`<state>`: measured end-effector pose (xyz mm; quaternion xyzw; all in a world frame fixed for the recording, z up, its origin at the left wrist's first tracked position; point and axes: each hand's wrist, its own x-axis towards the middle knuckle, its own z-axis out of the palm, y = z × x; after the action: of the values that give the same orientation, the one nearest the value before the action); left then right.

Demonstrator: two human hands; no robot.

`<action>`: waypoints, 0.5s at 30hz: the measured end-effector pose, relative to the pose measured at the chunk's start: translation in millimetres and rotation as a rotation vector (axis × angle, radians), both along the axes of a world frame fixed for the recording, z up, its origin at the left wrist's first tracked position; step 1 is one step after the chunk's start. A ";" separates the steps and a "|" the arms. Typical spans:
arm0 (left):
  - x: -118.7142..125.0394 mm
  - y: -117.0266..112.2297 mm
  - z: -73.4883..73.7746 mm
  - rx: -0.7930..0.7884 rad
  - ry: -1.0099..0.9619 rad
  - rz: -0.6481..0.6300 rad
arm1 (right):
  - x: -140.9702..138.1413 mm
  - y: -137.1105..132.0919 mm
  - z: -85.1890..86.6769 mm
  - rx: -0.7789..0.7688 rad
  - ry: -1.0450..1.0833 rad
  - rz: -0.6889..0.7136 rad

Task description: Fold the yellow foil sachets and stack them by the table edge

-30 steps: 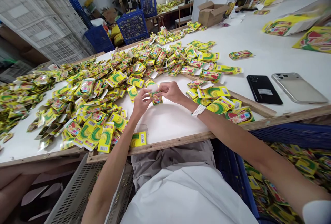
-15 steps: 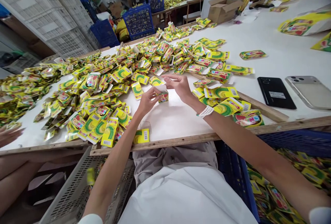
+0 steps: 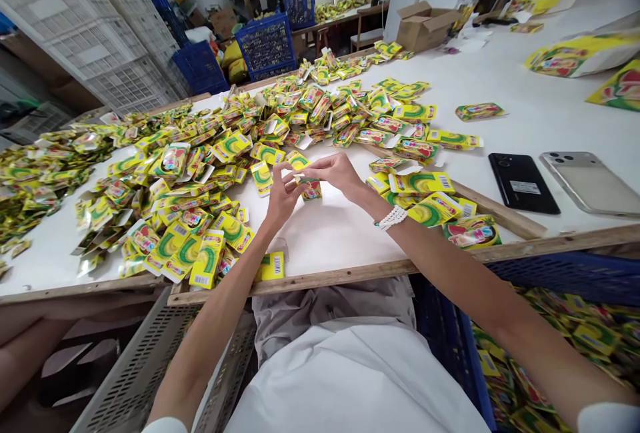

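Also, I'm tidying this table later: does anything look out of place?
One yellow-green foil sachet lies by itself on the white table, well right of the main heap of sachets and beyond the black phone, so it looks stray.

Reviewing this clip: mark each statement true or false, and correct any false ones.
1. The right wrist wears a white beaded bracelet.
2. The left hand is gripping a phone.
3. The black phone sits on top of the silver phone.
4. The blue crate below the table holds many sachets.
1. The right hand wears a white beaded bracelet: true.
2. False: the left hand holds no phone; it is beside a small yellow foil sachet.
3. False: the black phone and silver phone lie apart, side by side.
4. The blue crate holds many sachets: true.
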<state>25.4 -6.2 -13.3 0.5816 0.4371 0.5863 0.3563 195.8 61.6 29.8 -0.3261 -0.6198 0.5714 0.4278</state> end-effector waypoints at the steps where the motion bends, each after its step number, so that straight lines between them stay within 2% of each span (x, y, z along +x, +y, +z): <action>1: -0.7 0.9 -0.4 -0.002 0.006 -0.007 | 0.8 1.5 -1.4 0.029 -0.011 0.016; 4: -2.3 2.3 -0.5 -0.003 0.034 -0.014 | 2.1 4.6 -4.5 0.152 -0.055 -0.010; 8: -2.7 0.3 2.1 0.007 0.091 0.085 | 3.8 7.3 -5.9 0.320 -0.142 -0.033; 11: -3.4 -1.7 5.0 0.037 0.112 0.158 | 8.3 10.6 -6.0 0.368 -0.171 0.021; 15: -4.8 -2.3 6.8 0.079 0.095 0.159 | 18.0 17.4 -3.6 0.391 -0.204 0.116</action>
<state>20.6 -8.5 -6.5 0.5857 0.4748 0.6013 0.2644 213.8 79.0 26.1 -0.2569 -0.7766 0.4280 0.3844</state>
